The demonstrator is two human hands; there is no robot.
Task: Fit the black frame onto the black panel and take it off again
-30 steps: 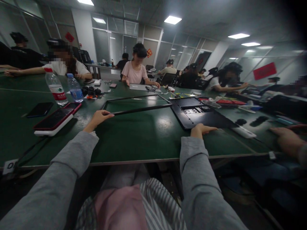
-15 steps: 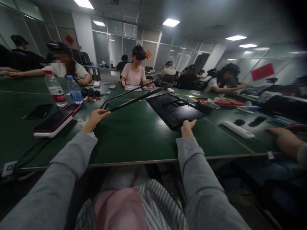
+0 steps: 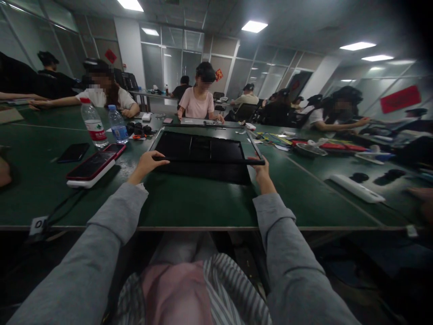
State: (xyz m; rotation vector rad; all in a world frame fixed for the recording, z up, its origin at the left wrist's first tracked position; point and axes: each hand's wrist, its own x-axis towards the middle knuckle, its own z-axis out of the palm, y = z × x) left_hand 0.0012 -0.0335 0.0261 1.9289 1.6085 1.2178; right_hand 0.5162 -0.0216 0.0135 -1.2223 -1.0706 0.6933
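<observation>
A thin black rectangular frame (image 3: 209, 160) is held level above the green table. My left hand (image 3: 146, 167) pinches its near left corner between thumb and fingers. At the near right corner, my right hand (image 3: 263, 175) grips the frame, partly hidden behind the bar. Beneath and inside the frame's outline lies a flat black panel (image 3: 216, 174), its front part showing below the near bar. Whether frame and panel touch anywhere, I cannot tell.
Two phones, one black (image 3: 73, 153) and one red-edged (image 3: 91, 164) on a white block, lie left beside two bottles (image 3: 94, 128). At right are a white power strip (image 3: 356, 188), a bowl (image 3: 309, 149) and coloured tools. A person (image 3: 197, 101) sits opposite; others sit around.
The frame has swung from slanting to level across the panel. My right hand has let go of the panel and taken the frame's right corner. The panel has moved left under it.
</observation>
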